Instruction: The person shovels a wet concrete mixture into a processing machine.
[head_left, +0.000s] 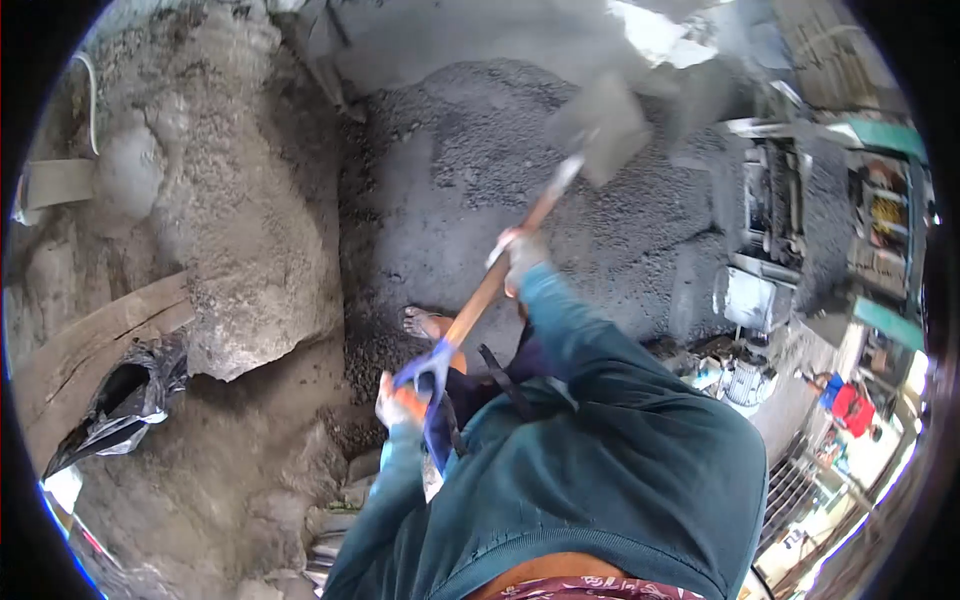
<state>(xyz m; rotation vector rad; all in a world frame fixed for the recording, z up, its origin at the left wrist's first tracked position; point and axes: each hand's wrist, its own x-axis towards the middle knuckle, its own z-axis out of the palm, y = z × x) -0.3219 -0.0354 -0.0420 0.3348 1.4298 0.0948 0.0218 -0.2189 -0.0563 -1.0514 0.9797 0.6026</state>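
A patterned dark red cloth (590, 588) is cut off by the lower edge, below the person's teal top (600, 450). The left hand (393, 405) is closed around the blue grip (432, 375) at the near end of the shovel (485, 293), its arm bent low; some of its fingers are hidden by the grip. The right hand (520, 255) is wrapped round the wooden shaft farther up, its arm reaching forward and its outline smeared by motion. Left of the shovel, a bare foot (425, 322) shows beside the shaft, the leg above it mostly covered. The blade (600, 130) is too blurred to tell whether it carries anything; it is over or against the grey gravelly material (500, 130), which I cannot settle. Well left of the shovel, a crumpled black bag (130, 400) gapes, its inside too dark to read. To the shovel's right are a pale box-like thing (750, 300), its contents unclear, and a ribbed white object (748, 385). Farther right, an open-fronted compartment (885, 215) holds small yellow and brownish items, indistinct, and a person in red (853, 410) appears small, sideways.
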